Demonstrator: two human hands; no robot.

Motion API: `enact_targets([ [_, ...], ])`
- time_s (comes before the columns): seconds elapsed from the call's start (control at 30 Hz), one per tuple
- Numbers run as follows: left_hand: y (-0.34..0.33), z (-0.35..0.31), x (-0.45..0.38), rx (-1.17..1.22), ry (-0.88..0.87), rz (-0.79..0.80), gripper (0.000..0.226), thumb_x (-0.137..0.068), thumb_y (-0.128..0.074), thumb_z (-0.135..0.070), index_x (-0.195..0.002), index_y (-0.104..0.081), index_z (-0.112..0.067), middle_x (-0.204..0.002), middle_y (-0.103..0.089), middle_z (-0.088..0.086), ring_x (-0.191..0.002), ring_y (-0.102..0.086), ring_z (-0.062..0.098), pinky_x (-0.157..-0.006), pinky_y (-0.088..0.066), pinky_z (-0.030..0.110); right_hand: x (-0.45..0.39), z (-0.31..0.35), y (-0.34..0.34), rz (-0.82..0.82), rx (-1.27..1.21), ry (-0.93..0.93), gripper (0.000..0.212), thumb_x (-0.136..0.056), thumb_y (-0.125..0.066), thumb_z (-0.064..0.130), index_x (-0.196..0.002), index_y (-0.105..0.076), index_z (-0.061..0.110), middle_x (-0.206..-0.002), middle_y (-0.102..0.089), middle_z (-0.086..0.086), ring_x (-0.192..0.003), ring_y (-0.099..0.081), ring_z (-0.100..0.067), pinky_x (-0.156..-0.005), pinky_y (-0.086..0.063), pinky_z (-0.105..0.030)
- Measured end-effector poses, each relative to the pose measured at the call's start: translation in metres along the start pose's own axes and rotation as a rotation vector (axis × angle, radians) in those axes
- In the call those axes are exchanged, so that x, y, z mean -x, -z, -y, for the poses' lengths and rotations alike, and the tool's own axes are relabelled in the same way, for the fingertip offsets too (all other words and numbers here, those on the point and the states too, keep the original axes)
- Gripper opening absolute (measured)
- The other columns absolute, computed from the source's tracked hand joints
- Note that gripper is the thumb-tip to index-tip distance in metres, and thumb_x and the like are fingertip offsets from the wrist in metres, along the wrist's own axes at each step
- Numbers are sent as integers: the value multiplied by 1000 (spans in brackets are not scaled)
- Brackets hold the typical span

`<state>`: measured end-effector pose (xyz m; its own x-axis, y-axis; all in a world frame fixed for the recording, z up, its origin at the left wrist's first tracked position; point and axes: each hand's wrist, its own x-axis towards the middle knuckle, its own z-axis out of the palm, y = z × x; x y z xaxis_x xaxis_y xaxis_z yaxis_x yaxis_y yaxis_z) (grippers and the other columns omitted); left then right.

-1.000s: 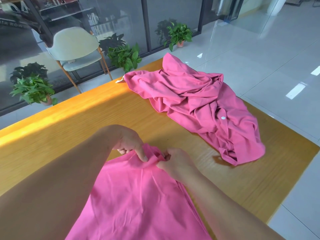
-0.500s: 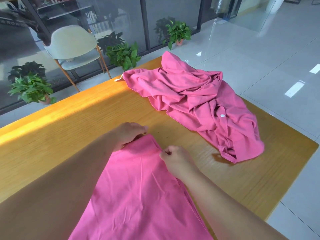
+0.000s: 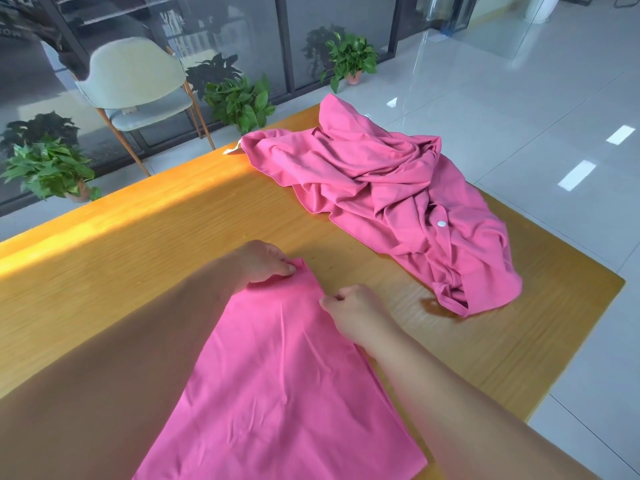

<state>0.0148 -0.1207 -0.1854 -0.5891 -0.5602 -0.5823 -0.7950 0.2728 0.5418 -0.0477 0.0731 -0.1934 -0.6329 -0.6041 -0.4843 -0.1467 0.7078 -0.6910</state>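
Item: pink cloth, flat on the wooden table, lower centre of frame. Your left hand pinches its far corner; your right hand pinches the right edge. Crumpled pink garment, upper right.

Bright daylight bands the table; floor glares; wide-angle edges bend.

Pink cloth: near end cut off at btm edge; left forearm hides its left side. Right hand fingertips curled under, unseen.
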Motion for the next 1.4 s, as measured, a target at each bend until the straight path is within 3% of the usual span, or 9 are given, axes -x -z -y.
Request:
enact_targets([
  [0.17, -1, -2, -2, -56, -22, -135, 19, -91, -67, -28, -104, -70, -16, -114, -67, 6, -103, -61, 27, -87, -48, 35, 13, -6, 5, 118, -84, -5, 25, -90, -65, 32, -75, -59, 13, -67, -44, -5, -62, -44, -18, -56, -31, -29],
  [0.3, 3, 1, -9, -11, -34, -331, 2, -89, -68, -24, -89, -67, -22, -105, -68, 3, -77, -55, 16, -54, -39, 24, 19, -14, 6, 159, -103, -16, 22, -89, -67, 28, -76, -55, 15, -69, -41, -5, -63, -41, -16, -59, -29, -29],
  [0.6, 1, 11, -17, 69, -78, -404, 6, -89, -69, -25, -92, -72, -22, -92, -67, -2, -74, -55, 13, -54, -40, 22, 38, -38, 17, 275, -87, -94, 39, -87, -71, 37, -92, -68, -1, -92, -74, -7, -82, -68, -18, -84, -55, -40],
  [0.67, 1, 10, -18, 50, -88, -423, 7, -90, -68, -25, -92, -73, -21, -91, -65, -3, -74, -54, 14, -53, -38, 23, 44, -42, 22, 308, -94, -98, 32, -85, -73, 37, -73, -62, 10, -77, -67, -1, -69, -62, -16, -71, -49, -34],
  [0.77, 0, 11, -21, 54, -94, -461, 6, -91, -65, -21, -92, -71, -20, -92, -64, -1, -76, -54, 16, -52, -36, 24, 55, -49, 29, 321, -58, -107, 48, -84, -74, 36, -58, -35, 25, -62, -36, 6, -60, -37, -14, -61, -28, -31],
  [0.9, -4, 10, -22, 27, -96, -494, 8, -92, -62, -18, -92, -70, -20, -92, -62, 0, -79, -54, 19, -59, -38, 26, 64, -62, 34, 320, -129, -63, 31, -87, -71, 33, -70, -49, 20, -72, -36, -2, -68, -35, -16, -67, -28, -31],
  [1.1, -5, 13, -27, -20, -120, -526, 12, -93, -60, -21, -99, -70, -19, -89, -61, -1, -83, -54, 21, -67, -39, 29, 66, -79, 37, 148, -148, -18, 32, -94, -64, 30, -82, -63, 0, -69, -49, -1, -64, -43, -14, -62, -35, -29],
  [1.2, -6, 13, -28, -47, -134, -545, 13, -94, -59, -24, -101, -69, -19, -93, -64, 1, -86, -56, 22, -70, -43, 31, 63, -77, 37, -51, -17, 52, 22, -94, -64, 28, -77, -66, 14, -60, -52, 9, -55, -45, -7, -52, -35, -16],
  [1.4, -19, 15, -34, -161, -196, -653, 16, -98, -50, -31, -98, -63, -21, -105, -66, 5, -103, -55, 30, -91, -43, 39, 67, -75, 25, -207, 76, 84, 27, -96, -60, 30, -70, -57, 23, -57, -52, 9, -53, -48, -4, -51, -38, -18],
])
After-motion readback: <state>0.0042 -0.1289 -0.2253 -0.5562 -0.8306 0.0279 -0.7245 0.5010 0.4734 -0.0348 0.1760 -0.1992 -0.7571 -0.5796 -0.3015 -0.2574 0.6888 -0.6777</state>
